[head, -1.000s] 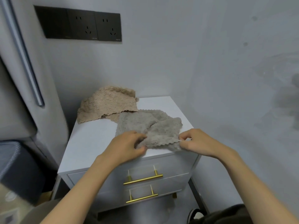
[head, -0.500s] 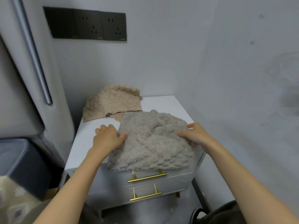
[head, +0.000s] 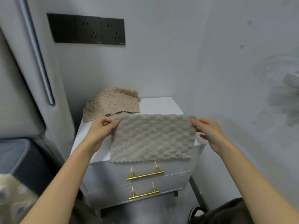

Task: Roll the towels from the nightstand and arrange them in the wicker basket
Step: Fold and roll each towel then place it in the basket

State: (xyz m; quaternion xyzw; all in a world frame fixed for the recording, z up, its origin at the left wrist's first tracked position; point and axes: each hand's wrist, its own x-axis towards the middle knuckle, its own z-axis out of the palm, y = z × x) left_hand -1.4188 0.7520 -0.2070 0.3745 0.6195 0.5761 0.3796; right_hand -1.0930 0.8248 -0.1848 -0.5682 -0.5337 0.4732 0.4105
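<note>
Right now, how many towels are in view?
2. The left hand and right hand hold a grey towel spread above the nightstand; a beige towel lies crumpled at its back left, possibly hiding another.

Setting: home bedroom corner. Evidence: white two-drawer nightstand point(head: 105, 178) with brass handles point(head: 145, 175), grey padded headboard point(head: 16, 94) beside it, black wall socket panel point(head: 89, 29) above, plain grey painted walls point(head: 226, 62)

Centre: white rectangular nightstand point(head: 159, 103) w/ two gold metal bar handles point(head: 145, 175) on its front. Over its top, a greige fluffy towel point(head: 153, 138), bumpy scale-like pattern, scalloped hem. At nightstand's back-left corner, a tan crumpled towel point(head: 111, 101), same bumpy pattern. Above nightstand: black matte socket panel point(head: 89, 29) on pale grey wall point(head: 161, 62). Left of nightstand: dark blue-grey box point(head: 24, 159).
</note>
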